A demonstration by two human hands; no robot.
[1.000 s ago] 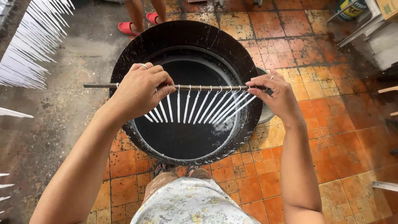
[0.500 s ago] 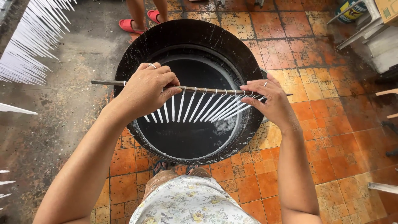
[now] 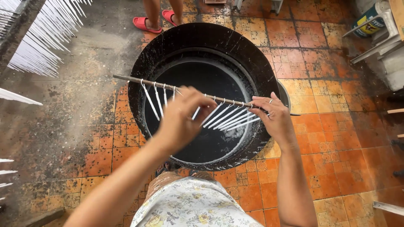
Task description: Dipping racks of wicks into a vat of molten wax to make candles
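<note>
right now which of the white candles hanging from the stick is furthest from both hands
The leftmost candle, at the stick's free end over the black vat. The others hang closer to the left hand or the right hand.

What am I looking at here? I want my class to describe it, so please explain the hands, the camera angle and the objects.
One camera, worn on a person's head, looks down at their two bare hands. The right hand grips a thin stick held across a big black vat of dark liquid. The left hand fingers the white candles hanging from the stick in a row. The vat stands on an orange tiled floor. More white candles on a rack show at upper left, and another person's feet in red sandals stand beyond the vat.
</note>
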